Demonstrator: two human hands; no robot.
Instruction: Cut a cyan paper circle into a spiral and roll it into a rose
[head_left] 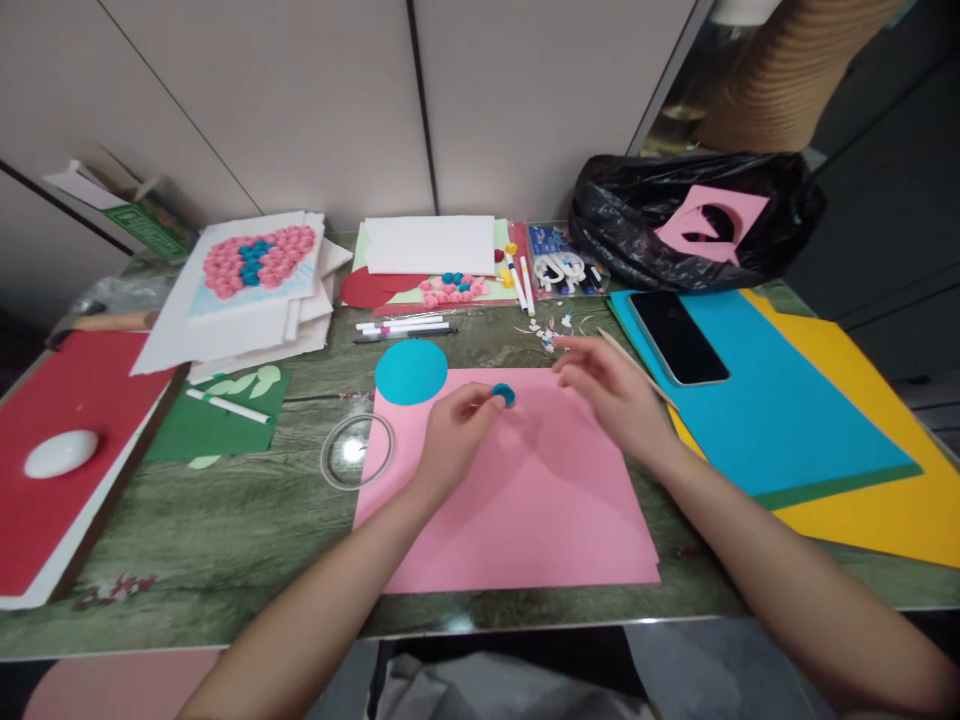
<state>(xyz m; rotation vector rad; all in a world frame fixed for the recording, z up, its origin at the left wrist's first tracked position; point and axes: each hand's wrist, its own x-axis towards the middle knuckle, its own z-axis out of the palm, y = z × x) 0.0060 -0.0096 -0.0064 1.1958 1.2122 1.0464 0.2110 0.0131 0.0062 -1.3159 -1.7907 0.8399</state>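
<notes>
My left hand (459, 430) pinches a small blue rolled-paper rosette (503, 395) between thumb and fingertips, just above a pink paper sheet (510, 510). To its right my right hand (611, 395) hovers with the index finger stretched out and the other fingers loosely bent; I see nothing in it. Its fingertips are near a scatter of small paper scraps (546, 332). A thin pointed wooden stick (637, 365) lies behind that hand, partly hidden by it. A blue paper circle (411, 371) overlaps the pink sheet's far left corner, and a roll of clear tape (325, 455) sits below it.
A phone (679, 337) lies on blue sheets at right. Behind are a black plastic bag (615, 220), markers (526, 285) and pink and blue rosettes (454, 290). At left are a rosette-covered picture (259, 262), green paper (217, 430) and a white mouse (61, 454) on a red board.
</notes>
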